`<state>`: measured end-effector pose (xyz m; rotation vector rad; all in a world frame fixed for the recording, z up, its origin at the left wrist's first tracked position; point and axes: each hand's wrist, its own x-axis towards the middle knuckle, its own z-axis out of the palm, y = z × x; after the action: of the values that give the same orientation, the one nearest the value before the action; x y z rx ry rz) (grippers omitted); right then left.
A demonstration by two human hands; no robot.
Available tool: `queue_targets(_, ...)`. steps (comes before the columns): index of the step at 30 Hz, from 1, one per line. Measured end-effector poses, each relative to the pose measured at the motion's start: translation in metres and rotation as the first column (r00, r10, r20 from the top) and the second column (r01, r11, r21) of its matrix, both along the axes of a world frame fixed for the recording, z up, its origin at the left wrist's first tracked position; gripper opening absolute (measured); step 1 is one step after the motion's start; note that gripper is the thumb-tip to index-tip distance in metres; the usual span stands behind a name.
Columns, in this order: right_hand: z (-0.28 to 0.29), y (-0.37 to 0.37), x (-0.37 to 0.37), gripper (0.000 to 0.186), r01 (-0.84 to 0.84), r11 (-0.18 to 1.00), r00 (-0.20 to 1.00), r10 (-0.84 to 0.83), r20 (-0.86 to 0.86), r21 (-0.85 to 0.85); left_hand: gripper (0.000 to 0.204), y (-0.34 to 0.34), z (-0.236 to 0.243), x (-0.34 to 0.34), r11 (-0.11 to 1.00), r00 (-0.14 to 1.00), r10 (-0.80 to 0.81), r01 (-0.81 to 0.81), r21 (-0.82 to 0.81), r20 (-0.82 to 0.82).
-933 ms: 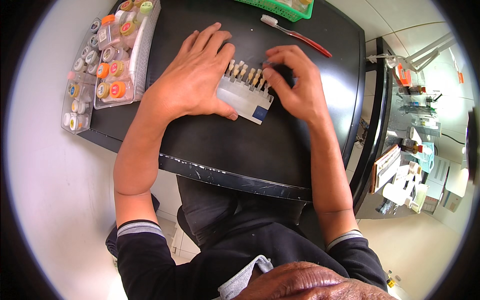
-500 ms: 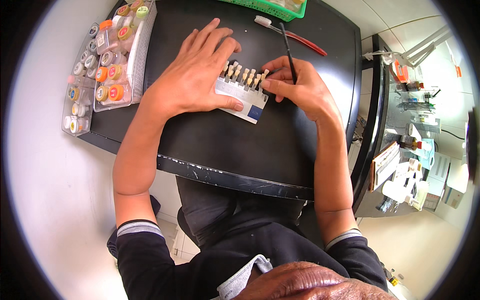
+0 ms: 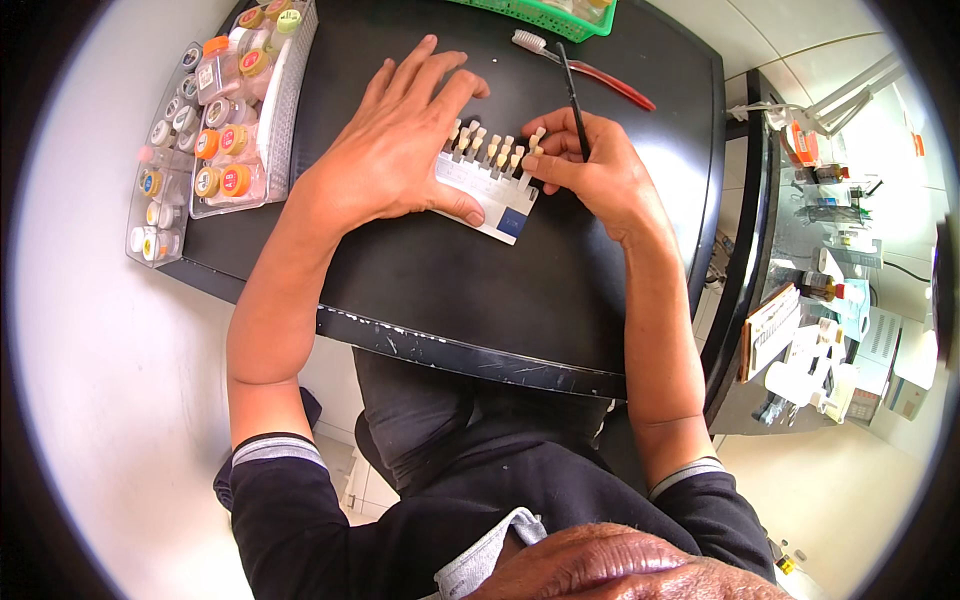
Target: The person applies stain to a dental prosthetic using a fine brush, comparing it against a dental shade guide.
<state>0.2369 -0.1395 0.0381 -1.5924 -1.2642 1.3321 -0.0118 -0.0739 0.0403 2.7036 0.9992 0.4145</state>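
Observation:
A tooth shade guide, a white holder with a row of tooth-coloured tabs, lies on the black table. My left hand covers its left end, thumb pressed on the near edge and the other fingers spread over the tabletop. At the guide's right end, my right hand pinches a shade tab between thumb and forefinger; whether its stem is still in the slot I cannot tell. A thin black-handled tool is also held in the right hand, pointing away, its lower end hidden.
A red-handled toothbrush lies beyond my right hand. A green basket stands at the far edge. On the left, a white basket and a clear tray hold small jars. A cluttered side counter stands at the right.
The pinched tab stands slightly higher and farther right than before, showing more of its stem. My right hand has shifted a little; the left hand stays on the guide.

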Motion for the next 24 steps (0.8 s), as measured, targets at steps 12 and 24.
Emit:
queue_targets(12, 0.002, 0.008, 0.011, 0.041, 0.273, 0.934, 0.955, -0.235, -0.182, 0.229, 0.100, 0.006, 0.002, -0.001, 0.981, 0.995, -0.042, 0.024, 0.193, 0.090)
queue_targets(24, 0.004, -0.006, -0.024, 0.034, 0.254, 0.811, 0.952, -0.112, -0.286, 0.527, 0.031, -0.020, 0.007, 0.033, 0.993, 0.771, -0.060, -0.019, 0.117, 0.634)
